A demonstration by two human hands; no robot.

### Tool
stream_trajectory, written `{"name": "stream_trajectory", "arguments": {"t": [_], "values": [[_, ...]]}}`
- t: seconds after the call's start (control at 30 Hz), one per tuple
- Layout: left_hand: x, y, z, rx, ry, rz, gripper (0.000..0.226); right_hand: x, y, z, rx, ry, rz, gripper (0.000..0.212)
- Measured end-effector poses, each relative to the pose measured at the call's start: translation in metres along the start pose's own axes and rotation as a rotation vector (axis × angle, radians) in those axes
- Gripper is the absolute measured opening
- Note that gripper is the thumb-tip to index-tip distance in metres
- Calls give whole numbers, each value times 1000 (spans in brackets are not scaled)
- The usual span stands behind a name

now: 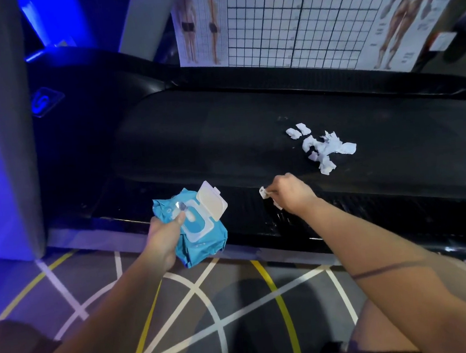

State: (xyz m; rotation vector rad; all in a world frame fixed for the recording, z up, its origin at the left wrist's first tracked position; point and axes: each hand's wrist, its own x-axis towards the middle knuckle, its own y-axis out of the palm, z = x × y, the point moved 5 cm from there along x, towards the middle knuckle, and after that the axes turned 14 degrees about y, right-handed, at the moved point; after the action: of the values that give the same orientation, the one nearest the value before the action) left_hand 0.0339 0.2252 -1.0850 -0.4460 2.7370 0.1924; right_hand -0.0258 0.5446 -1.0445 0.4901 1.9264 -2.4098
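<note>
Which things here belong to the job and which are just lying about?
In hand: left hand holding blue wipes pack, lid open; right hand pinching white scrap.
Lying about: torn paper pile on black belt; body charts behind.

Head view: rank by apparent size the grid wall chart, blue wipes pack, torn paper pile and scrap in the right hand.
1. grid wall chart
2. blue wipes pack; nearer the camera, so its lead over the pile is unsure
3. torn paper pile
4. scrap pinched by the right hand
</note>
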Motion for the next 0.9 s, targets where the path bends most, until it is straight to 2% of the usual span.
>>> {"name": "stream_trajectory", "arguments": {"t": [0.13, 0.27, 0.4, 0.53, 0.73, 0.9], "values": [[0, 1, 0, 19, 5, 2, 45, -7, -7, -2, -15, -72, 20, 32], [-1, 2, -2, 32, -5, -11, 46, -20, -7, -5, -12, -168, 79, 17], [-1, 3, -2, 37, -7, -11, 45, -26, -9, -3, -7, -217, 199, 15], [-1, 3, -1, 36, -10, -5, 45, -26, -14, 0, -17, -185, 288, 11], [-1, 2, -2, 48, -7, -4, 45, -1, -35, 8, 236, -15, -17, 11], [-1, 2, -2, 45, -12, -10, 45, -1, -4, 14, 111, -7, 100, 14]]}}
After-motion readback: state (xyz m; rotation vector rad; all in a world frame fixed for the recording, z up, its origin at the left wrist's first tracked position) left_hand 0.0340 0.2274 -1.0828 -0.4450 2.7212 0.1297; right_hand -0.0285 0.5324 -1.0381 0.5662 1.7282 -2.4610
